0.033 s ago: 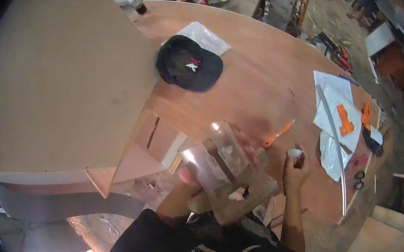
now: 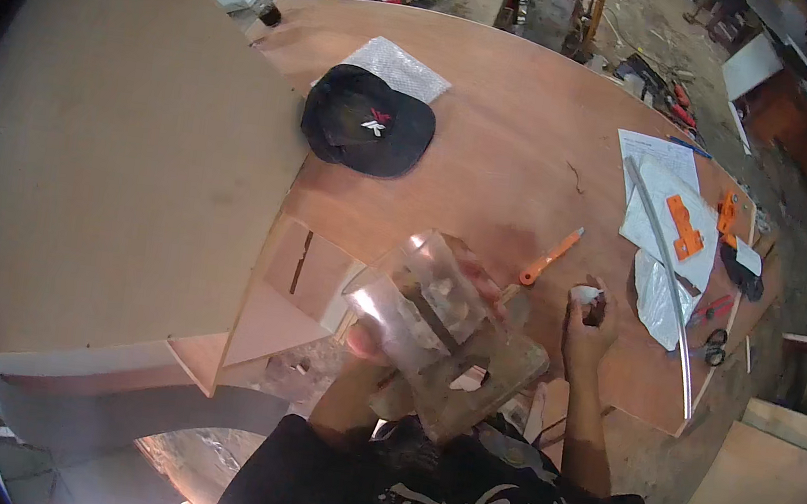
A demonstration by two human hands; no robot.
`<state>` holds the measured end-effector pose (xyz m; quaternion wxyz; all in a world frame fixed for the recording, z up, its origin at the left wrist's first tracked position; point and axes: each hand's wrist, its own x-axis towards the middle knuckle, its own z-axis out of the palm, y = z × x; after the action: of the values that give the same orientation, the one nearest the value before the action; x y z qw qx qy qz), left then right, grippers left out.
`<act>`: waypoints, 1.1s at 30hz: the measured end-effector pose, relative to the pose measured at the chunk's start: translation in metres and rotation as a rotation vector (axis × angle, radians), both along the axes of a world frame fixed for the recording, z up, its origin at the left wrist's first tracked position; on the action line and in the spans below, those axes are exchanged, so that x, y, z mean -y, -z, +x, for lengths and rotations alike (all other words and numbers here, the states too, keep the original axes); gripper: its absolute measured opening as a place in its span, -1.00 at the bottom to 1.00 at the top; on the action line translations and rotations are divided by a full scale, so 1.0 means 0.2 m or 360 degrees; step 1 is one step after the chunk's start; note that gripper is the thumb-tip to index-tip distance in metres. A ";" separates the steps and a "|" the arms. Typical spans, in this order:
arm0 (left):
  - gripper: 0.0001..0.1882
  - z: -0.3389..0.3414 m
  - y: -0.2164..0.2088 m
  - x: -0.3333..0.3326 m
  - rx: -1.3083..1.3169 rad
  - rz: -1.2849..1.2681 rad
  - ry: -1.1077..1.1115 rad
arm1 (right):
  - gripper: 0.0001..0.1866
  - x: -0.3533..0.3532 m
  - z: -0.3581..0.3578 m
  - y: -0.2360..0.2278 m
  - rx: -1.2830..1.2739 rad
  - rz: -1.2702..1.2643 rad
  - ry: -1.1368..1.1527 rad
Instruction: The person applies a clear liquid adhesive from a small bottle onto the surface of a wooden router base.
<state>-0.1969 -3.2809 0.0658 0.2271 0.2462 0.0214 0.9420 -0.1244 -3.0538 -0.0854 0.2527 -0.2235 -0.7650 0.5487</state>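
My left hand [image 2: 367, 341] grips a clear, curved plastic piece [image 2: 397, 302] with a flat, cloudy plate [image 2: 499, 375] at its near right side. The plate has a hole in it, and a dark strip runs across the clear part. My left thumb shows at the piece's left edge; reddish fingers are partly visible behind it. To its right, my right hand [image 2: 589, 340] is curled around a small white wad [image 2: 587, 295], whose kind I cannot make out. An orange utility knife [image 2: 552, 258] lies on the table between the two, just beyond my right hand.
On the curved wooden table [image 2: 507, 144] lie a black cap [image 2: 369, 125], bubble wrap [image 2: 401, 68], papers [image 2: 658, 162], a metal strip [image 2: 662, 264], an orange tool [image 2: 684, 228] and scissors [image 2: 715, 347]. A large board [image 2: 133, 158] stands at the left.
The view has shifted slightly, so the table's things sit a little higher and further left. The clear piece has turned slightly in my left hand; my right hand still holds the white wad.
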 end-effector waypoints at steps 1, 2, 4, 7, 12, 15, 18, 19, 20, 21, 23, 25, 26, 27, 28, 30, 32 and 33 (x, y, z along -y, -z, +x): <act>0.18 0.01 0.01 0.01 -0.0022 -0.0007 -0.0012 | -0.60 0.02 0.00 -0.01 -0.0016 0.0060 -0.0001; 0.18 -0.01 0.02 0.01 -0.0065 -0.0012 -0.0012 | -0.60 0.02 0.00 -0.03 -0.0035 0.0077 0.0003; 0.24 -0.03 0.02 0.05 -0.0063 -0.0211 0.0053 | -0.58 0.02 0.00 -0.06 -0.0074 0.0112 0.0003; 0.24 -0.04 0.03 0.06 -0.0122 -0.0202 0.0035 | -0.59 0.02 0.00 -0.04 -0.0076 0.0087 0.0013; 0.24 -0.04 0.00 0.07 -0.0153 -0.0245 -0.0023 | -0.59 0.02 0.00 -0.02 -0.0071 0.0084 0.0001; 0.25 -0.05 0.00 0.07 -0.0156 -0.0214 0.0001 | -0.59 0.01 0.00 -0.01 -0.0038 0.0092 0.0016; 0.25 -0.05 0.00 0.08 -0.0188 -0.0266 -0.0006 | -0.58 0.02 0.00 -0.02 -0.0014 0.0060 0.0039; 0.25 -0.06 0.00 0.09 -0.0207 -0.0302 -0.0013 | -0.58 0.02 0.00 -0.03 -0.0014 0.0034 0.0045; 0.25 -0.05 0.00 0.09 -0.0173 -0.0304 -0.0019 | -0.57 0.01 0.00 -0.02 -0.0013 0.0043 0.0022; 0.26 -0.03 -0.01 0.08 -0.0139 -0.0305 -0.0026 | -0.55 0.01 0.00 0.00 -0.0012 0.0052 -0.0001; 0.26 -0.03 -0.01 0.09 -0.0118 -0.0299 -0.0021 | -0.54 0.01 0.01 0.01 0.0003 0.0064 -0.0026; 0.25 -0.04 -0.01 0.09 -0.0145 -0.0283 0.0004 | -0.55 0.01 0.01 0.00 0.0031 0.0070 -0.0026; 0.24 -0.05 -0.01 0.08 -0.0160 -0.0287 0.0001 | -0.56 0.00 0.01 0.00 0.0007 0.0032 -0.0015; 0.23 -0.06 -0.01 0.08 -0.0175 -0.0291 0.0001 | -0.57 0.00 0.01 0.01 -0.0017 -0.0005 -0.0001; 0.23 -0.07 0.00 0.07 -0.0191 -0.0294 0.0003 | -0.58 -0.01 0.01 0.01 -0.0042 -0.0042 0.0015; 0.19 -0.07 0.10 0.06 -0.0163 -0.0283 -0.0105 | -0.58 0.00 0.01 0.01 -0.0008 -0.0014 0.0023; 0.15 -0.08 0.18 0.04 -0.0050 -0.0331 -0.0297 | -0.59 0.02 0.00 0.00 0.0016 -0.0035 0.0031; 0.13 -0.11 0.20 0.02 0.0034 -0.0384 -0.0431 | -0.59 0.03 -0.01 -0.01 0.0007 -0.0069 0.0039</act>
<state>-0.2188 -3.2852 0.0260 0.1263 0.2021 0.1649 0.9571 -0.1263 -3.0589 -0.0832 0.2527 -0.2394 -0.7508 0.5614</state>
